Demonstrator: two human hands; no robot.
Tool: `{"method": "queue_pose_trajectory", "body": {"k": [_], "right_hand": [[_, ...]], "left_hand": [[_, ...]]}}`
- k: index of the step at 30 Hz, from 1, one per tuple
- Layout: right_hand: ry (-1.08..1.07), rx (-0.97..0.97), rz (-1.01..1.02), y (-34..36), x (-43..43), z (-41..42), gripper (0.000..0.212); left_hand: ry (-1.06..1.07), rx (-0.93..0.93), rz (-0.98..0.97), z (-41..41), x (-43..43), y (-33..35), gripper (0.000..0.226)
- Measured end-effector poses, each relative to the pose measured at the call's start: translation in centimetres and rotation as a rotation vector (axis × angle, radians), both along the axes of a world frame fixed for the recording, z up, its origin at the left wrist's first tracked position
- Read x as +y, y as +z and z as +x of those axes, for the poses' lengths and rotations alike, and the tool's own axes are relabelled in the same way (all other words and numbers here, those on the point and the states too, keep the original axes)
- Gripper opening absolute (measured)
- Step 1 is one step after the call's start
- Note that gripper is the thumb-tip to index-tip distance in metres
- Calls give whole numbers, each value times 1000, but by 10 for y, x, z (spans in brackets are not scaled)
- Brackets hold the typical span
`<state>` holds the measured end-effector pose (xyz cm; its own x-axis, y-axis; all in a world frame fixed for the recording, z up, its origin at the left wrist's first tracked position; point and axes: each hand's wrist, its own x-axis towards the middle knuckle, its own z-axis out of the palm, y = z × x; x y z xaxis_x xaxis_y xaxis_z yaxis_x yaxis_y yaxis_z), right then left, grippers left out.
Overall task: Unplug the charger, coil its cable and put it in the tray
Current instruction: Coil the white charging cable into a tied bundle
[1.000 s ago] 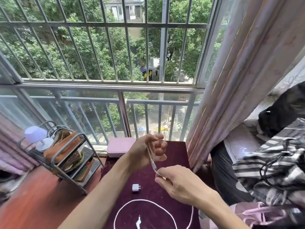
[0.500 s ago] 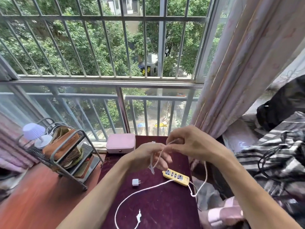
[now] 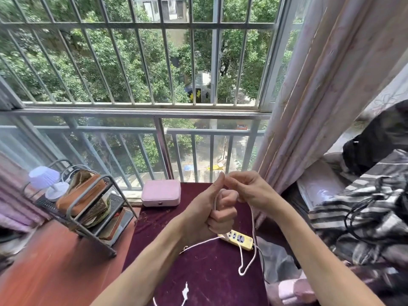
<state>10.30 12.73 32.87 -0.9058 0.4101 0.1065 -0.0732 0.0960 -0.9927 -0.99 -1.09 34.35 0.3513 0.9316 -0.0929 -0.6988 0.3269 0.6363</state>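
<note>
My left hand (image 3: 215,212) is closed in a fist round turns of the white charger cable (image 3: 254,244), thumb pointing up. My right hand (image 3: 249,189) pinches the cable just above that fist, thumb tips almost touching. From the right hand the cable drops in a loop off the table's right edge, then runs back across the dark red table (image 3: 198,272) under my left forearm. Its free connector end (image 3: 185,292) lies near the front edge. The white charger block is hidden behind my left arm. A yellow power strip (image 3: 239,238) lies below my hands.
A pink box (image 3: 161,193) stands at the table's back edge by the window railing. To the left is a metal rack (image 3: 88,208) with a small lamp, a brown bag and books. A curtain (image 3: 309,107) and striped bedding (image 3: 364,206) crowd the right side.
My right hand swung from low in front up over the left hand, laying cable round it. My left hand closed into a fist on the turns. The loose cable on the table shortened.
</note>
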Motion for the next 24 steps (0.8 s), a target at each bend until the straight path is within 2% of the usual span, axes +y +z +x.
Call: {"method": "queue_pose_trajectory", "body": {"k": [2, 6, 9, 12, 13, 16, 18, 20, 24], "right_hand": [[-88, 5, -84, -10, -6, -3, 36], [-220, -19, -148, -28, -20, -8, 31], [-254, -65, -72, -41, -37, -10, 33], [-249, -151, 144, -52, -55, -5, 54], [-250, -221, 232, -52, -62, -4, 52], [-149, -378, 533, -52, -82, 3, 25], [-61, -468, 707, -40, -93, 7, 5], [-13, -505, 860, -25, -95, 14, 25], [40, -533, 1019, 5, -87, 24, 31]], "left_hand": [[40, -4, 27, -2, 2, 4, 48], [116, 3, 92, -6, 5, 10, 25], [179, -17, 126, -11, 7, 14, 16], [226, -37, 113, -18, 9, 18, 22], [243, -37, 100, -21, 9, 19, 25], [296, -7, 18, -27, 12, 19, 31], [322, 79, -44, -32, 13, 18, 35], [332, 189, -97, -39, 13, 15, 41], [333, 273, -168, -42, 13, 5, 43]]}}
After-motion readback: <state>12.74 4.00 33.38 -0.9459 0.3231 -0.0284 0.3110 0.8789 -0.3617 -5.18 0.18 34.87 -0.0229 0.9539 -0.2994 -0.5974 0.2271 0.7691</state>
